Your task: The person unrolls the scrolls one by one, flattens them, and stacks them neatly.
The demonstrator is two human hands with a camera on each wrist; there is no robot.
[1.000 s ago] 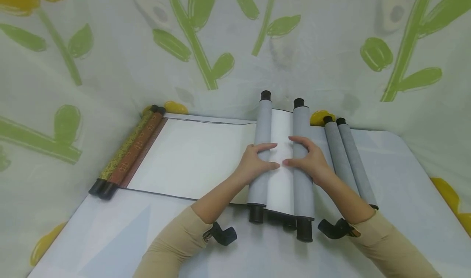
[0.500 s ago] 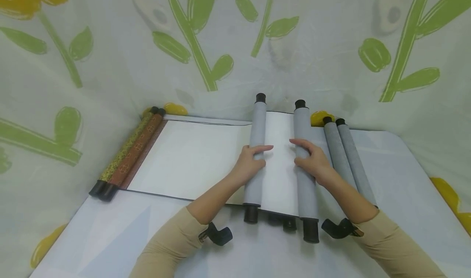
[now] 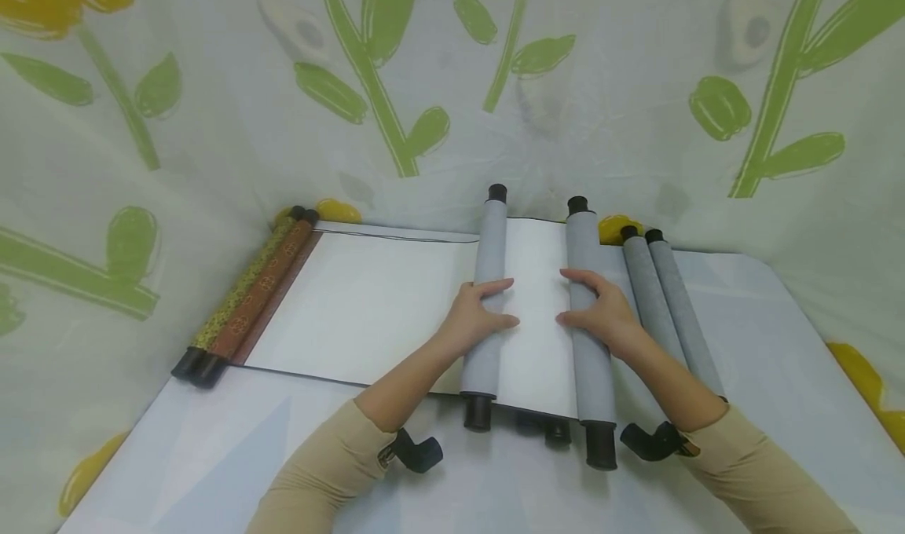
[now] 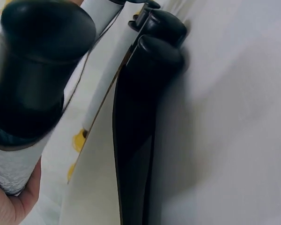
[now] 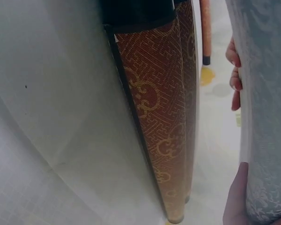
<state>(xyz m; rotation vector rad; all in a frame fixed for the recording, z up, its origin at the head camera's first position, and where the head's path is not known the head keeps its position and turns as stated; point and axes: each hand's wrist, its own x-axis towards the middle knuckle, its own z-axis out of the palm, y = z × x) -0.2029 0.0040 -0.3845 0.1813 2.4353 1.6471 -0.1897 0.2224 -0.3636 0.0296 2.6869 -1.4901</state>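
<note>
A scroll with grey patterned rolls and black end knobs is held in front of me, white paper (image 3: 537,338) showing between its two rolls. My left hand (image 3: 470,316) grips the left grey roll (image 3: 491,243), thumb and forefinger curving over it. The right grey roll (image 3: 582,251) lies in the grip of my right hand (image 3: 606,314). In the left wrist view a black knob (image 4: 42,61) looms close, with the hand (image 4: 11,201) below it. Fingers (image 5: 235,82) wrap the grey roll (image 5: 271,117) in the right wrist view. Their other fingers are partly hidden behind the rolls.
Under the held scroll, another scroll lies partly unrolled, its white sheet (image 3: 353,306) reaching left to a brown roll (image 3: 261,287). A yellow-green roll (image 3: 236,294) lies beside that. Two more grey rolls (image 3: 656,294) rest on the right of the table. Flowered cloth (image 3: 452,126) hangs behind.
The two grey rolls have moved apart, the left one to the left and the right one slightly right. More white paper shows between them. Both hands keep their grip.
</note>
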